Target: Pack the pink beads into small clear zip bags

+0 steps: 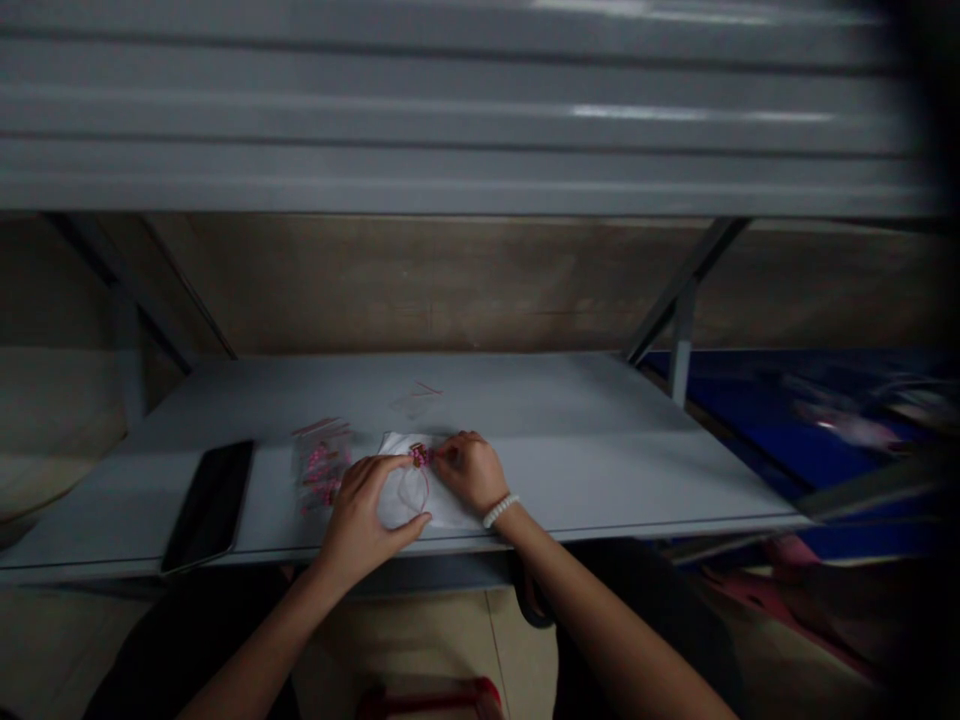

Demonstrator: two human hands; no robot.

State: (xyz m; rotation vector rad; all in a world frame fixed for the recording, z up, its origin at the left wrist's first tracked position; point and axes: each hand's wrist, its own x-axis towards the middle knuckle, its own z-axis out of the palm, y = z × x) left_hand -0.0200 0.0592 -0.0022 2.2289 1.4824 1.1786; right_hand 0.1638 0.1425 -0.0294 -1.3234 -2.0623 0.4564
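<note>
My left hand [367,515] rests on a white cloth [442,505] lying near the front edge of a grey shelf [585,450], its fingers curled and pinching one end of a pink bead cluster [419,456]. My right hand [469,470], with a white bead bracelet [500,510] on the wrist, pinches the other side of the same beads. A thin loop of string [412,490] hangs from the beads over the cloth.
A clear bag of pink beads [321,472] lies just left of the cloth. A black phone [210,505] sits further left at the shelf edge. An empty clear bag [417,398] lies behind. A blue surface [787,420] is to the right.
</note>
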